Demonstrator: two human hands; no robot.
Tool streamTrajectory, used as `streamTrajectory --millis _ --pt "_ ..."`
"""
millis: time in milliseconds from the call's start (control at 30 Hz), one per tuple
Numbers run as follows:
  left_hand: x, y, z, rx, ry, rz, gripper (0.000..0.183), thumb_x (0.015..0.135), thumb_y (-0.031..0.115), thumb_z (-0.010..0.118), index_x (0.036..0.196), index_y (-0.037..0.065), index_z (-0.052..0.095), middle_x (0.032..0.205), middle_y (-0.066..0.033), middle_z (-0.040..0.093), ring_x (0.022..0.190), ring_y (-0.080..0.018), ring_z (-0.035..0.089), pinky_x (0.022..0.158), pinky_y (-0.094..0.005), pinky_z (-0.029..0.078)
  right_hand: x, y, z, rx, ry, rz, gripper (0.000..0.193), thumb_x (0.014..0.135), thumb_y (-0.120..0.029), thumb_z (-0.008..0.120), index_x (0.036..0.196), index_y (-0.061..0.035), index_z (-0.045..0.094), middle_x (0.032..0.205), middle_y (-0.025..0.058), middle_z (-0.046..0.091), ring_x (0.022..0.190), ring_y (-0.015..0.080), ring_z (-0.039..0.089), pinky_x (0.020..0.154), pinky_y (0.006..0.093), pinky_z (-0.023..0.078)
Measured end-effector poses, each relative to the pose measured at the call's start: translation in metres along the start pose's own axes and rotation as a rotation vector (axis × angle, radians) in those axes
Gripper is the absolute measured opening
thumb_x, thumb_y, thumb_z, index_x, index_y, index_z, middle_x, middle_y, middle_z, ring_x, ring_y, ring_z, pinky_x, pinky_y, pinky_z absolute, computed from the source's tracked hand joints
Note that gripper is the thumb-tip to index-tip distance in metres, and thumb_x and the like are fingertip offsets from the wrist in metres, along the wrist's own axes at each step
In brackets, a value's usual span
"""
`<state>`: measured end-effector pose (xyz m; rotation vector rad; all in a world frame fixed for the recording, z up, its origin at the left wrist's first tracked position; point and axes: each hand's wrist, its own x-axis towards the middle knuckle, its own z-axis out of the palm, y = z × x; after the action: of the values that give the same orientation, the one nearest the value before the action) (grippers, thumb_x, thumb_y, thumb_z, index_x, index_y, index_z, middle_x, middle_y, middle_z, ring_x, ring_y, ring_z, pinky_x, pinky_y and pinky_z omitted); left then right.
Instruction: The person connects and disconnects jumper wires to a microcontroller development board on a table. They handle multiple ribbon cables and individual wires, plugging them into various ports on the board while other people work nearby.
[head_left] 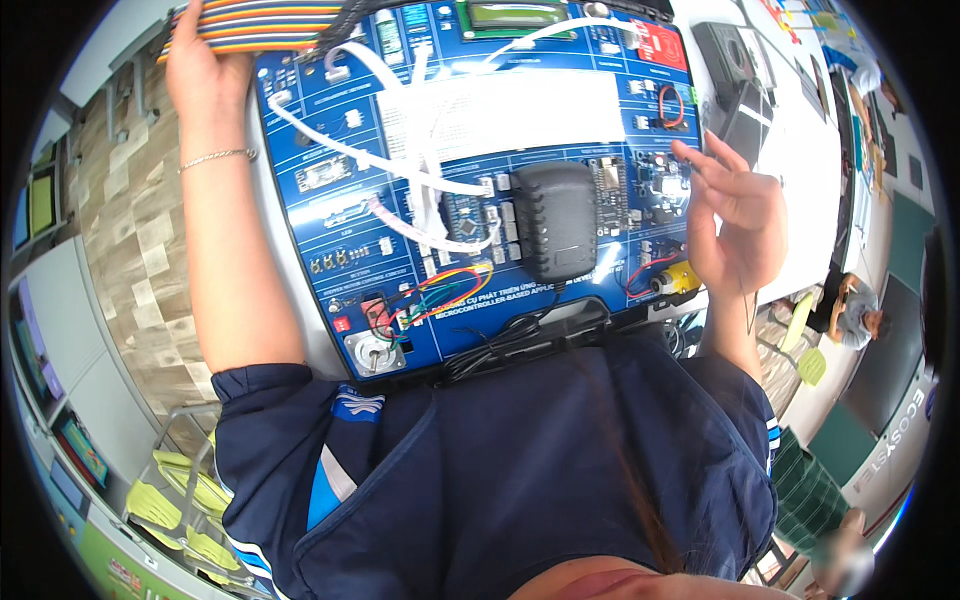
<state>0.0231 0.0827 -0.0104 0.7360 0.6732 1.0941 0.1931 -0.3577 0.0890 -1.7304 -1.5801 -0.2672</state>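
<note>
One left hand (207,78) grips one ribbon cable (270,28); one spread right hand (737,222) flanks one board (405,268).

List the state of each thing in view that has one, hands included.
Rainbow ribbon cable: spread flat
Left hand: at the ribbon cable; grip unclear
Right hand: raised, fingers partly curled, apparently empty
Blue circuit board: face up
White cables: curved across the board
Black box: lying on the board
Black cord: bundled
Green display: lit or not, unclear
</note>
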Motion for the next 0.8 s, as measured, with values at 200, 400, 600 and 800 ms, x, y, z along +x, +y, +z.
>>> streamTrajectory --millis 200,400,600,800 --pt "-0.024 0.007 0.02 0.077 0.036 0.027 0.028 0.105 0.015 0.052 0.123 -0.006 0.049 0.132 -0.0295 0.061 0.122 -0.0369 0.062 0.101 -0.0525 0.056 -0.025 0.008 -0.012 -0.034 0.021 0.076 0.018 0.088 0.012 0.068 0.088 -0.0013 0.056 0.092 0.0138 0.065 0.093 0.0311 0.076 0.095 0.0533 0.059" --pt "-0.025 0.007 0.018 0.142 -0.002 0.068 0.027 0.106 0.014 0.048 0.123 -0.006 0.043 0.132 -0.033 0.059 0.122 -0.0407 0.061 0.103 -0.0564 0.053 -0.038 -0.001 -0.008 0.111 0.036 0.033 0.02 0.081 0.016 0.069 0.085 -0.0001 0.057 0.088 0.0138 0.065 0.086 0.0243 0.075 0.091 0.0537 0.061" --pt "-0.021 0.009 0.016 0.171 -0.007 0.071 0.03 0.106 0.014 0.047 0.126 -0.008 0.043 0.133 -0.0327 0.057 0.124 -0.0406 0.059 0.105 -0.0574 0.052 -0.043 -0.007 -0.014 0.102 0.082 0.094 0.02 0.079 0.014 0.072 0.082 0.0011 0.058 0.087 0.0143 0.064 0.081 0.0213 0.072 0.08 0.045 0.065" --pt "-0.024 0.008 0.021 0.147 0.064 0.038 0.029 0.105 0.017 0.049 0.122 -0.005 0.055 0.126 -0.0238 0.065 0.117 -0.0342 0.063 0.106 -0.0517 0.049 -0.048 -0.001 -0.012 0.127 0.032 0.051 0.019 0.083 0.015 0.068 0.092 0.0015 0.057 0.093 0.0172 0.063 0.081 0.0263 0.076 0.089 0.0507 0.062"
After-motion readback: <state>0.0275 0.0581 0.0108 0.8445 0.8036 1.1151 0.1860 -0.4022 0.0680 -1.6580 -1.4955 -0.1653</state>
